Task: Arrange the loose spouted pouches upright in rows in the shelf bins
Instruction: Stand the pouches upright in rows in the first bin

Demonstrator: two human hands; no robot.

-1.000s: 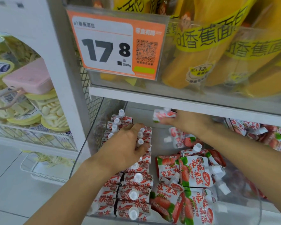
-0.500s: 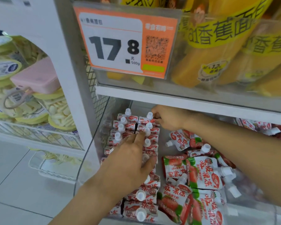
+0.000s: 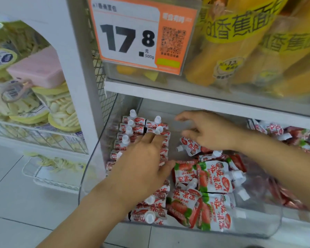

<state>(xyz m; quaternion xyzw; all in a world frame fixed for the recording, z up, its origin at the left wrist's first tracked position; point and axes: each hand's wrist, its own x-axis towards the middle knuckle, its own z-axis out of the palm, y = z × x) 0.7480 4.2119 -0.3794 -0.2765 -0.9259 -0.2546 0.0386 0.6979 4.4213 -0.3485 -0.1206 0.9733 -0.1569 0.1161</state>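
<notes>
Head cam, looking down into the clear bin (image 3: 97, 158). My left hand (image 3: 141, 163) lies flat on the two upright rows of pouches (image 3: 132, 133) along the bin's left wall, fingers (image 3: 151, 138) straight, just pressing them steady. My right hand (image 3: 208, 133) hovers at the back of the bin, fingers loosely spread, holding nothing. The loose pouches (image 3: 211, 176) are heaped right of the rows. I'd say I'm between placements: next up is grabbing one loose pouch and standing it spout-up against the rows.

We are in a shop: a price tag (image 3: 141, 33) fronts the shelf (image 3: 186, 97), and bins (image 3: 268, 222) hold packaged snacks (image 3: 240, 42).
</notes>
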